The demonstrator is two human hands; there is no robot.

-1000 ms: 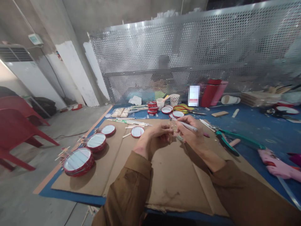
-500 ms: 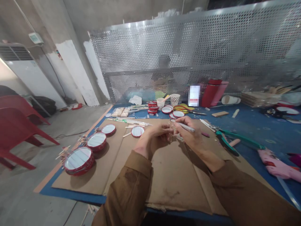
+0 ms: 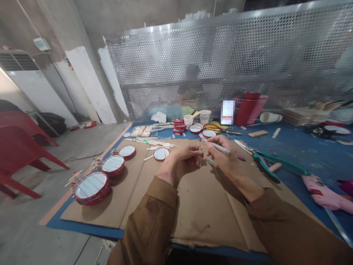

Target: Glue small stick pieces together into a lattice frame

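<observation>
My left hand [image 3: 190,154] pinches a small wooden stick [image 3: 200,151], held upright over the cardboard [image 3: 204,198]. Close on its right, my right hand [image 3: 222,152] grips a pale pen-like tool [image 3: 219,147], its front end near the stick's upper part. Small scraps lie behind and between the hands, partly hidden. A round red-rimmed lid [image 3: 161,154] rests on the cardboard left of my left hand, with a wooden stick beside it. Three red-rimmed round pieces [image 3: 92,186] with sticks attached stand along the cardboard's left side.
Green-handled pliers [image 3: 266,167] and a pink glue gun [image 3: 327,193] lie at the right. Paper cups [image 3: 204,116], scissors, red lids, a phone [image 3: 227,112] and a red bottle [image 3: 247,109] stand at the back before a perforated metal panel [image 3: 165,66]. A red chair [image 3: 19,158] is at left.
My right hand and the pen-like tool have shifted slightly to the right, away from the stick. My left hand stays almost where it was.
</observation>
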